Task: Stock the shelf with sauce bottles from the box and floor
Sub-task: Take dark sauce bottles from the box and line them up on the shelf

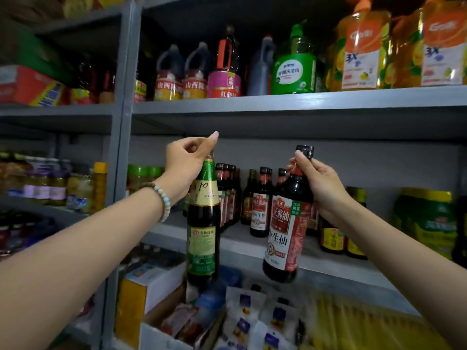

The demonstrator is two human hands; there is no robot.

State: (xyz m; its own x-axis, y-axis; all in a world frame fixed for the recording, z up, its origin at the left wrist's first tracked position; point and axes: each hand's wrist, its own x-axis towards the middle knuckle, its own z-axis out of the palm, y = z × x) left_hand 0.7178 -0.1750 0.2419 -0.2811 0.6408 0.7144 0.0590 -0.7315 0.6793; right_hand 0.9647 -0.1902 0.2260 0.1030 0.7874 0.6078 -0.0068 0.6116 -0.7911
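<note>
A person's left hand [185,160] pinched the green-labelled bottle [203,238] by its cap, fingers curled over the top. The bottle hung upright in front of the middle shelf [328,270], its base below the shelf's front edge. Between the 2 arms, a row of dark sauce bottles [260,205] stood on that shelf. At right, the right hand [318,180] gripped the red-labelled soy bottle [285,231] round the neck just under its black cap. That bottle hung slightly tilted, also short of the shelf. Both looked like full glass: prob. heavy, stiff, smooth & breakable, so a neck-only hold seemed apt to swing. A grip lower on the labelled body would likely steady each for setting down.
</note>
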